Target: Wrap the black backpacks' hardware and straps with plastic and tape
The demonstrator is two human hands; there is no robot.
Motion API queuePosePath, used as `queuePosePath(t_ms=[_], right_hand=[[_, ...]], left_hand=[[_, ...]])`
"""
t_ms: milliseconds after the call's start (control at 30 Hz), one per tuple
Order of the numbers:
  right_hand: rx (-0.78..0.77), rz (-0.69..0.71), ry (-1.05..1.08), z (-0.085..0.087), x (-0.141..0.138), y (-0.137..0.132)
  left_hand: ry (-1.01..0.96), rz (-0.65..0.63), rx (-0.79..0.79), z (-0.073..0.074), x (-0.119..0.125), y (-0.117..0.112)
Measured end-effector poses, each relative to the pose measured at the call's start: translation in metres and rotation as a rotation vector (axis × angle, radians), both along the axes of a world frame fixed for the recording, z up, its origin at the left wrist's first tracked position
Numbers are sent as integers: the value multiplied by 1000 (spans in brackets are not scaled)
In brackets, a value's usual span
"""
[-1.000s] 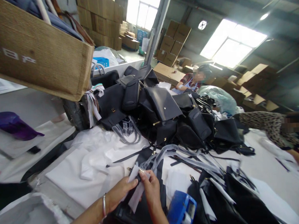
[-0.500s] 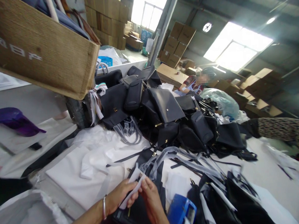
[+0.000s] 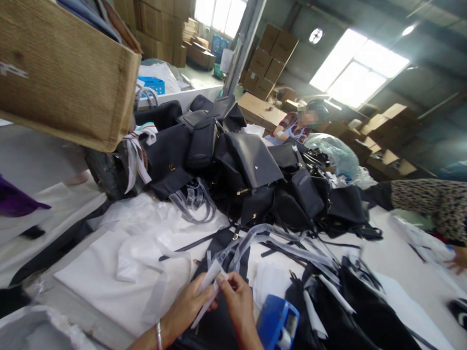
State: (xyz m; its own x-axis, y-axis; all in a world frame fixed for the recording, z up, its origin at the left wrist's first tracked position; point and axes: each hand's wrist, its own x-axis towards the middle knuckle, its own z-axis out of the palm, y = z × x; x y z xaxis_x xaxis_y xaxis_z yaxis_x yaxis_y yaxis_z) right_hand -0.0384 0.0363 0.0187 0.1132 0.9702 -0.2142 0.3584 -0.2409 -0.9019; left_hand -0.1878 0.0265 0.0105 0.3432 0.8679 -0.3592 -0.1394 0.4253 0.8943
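holding strip, with bag lettered "产"

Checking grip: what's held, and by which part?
A white strip: the left hand pinches its middle; the right hand seems to pinch its edge, higher up.

You look through one head-worn camera, facing forward and down across the white worktable, rolled so the grey metal post leans right. Your bare left hand and bare right hand are near, the heaped black leather-look bags farther, the bright rectangular window far right.
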Motion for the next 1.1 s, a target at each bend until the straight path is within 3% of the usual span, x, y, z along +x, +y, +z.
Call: queuePosePath(t_ms=[133,333,400,567,800,900,1100], right_hand=[[47,-51,-190,4,-8,-3],[-145,83,394,11,1,-1],[-166,102,452,15,5,-1],[-141,102,364,17,9,2],[-76,-59,329,-5,5,-6],[-51,-32,326,-6,5,-8],[-47,71,321,0,22,-7]], left_hand=[[-8,117,5,-6,10,-2],[-114,117,-92,5,4,5],[-148,85,-102,5,2,6],[-62,41,-21,1,5,7],[71,138,115,9,19,-2],[119,184,122,8,22,-4],[192,159,156,10,28,-7]])
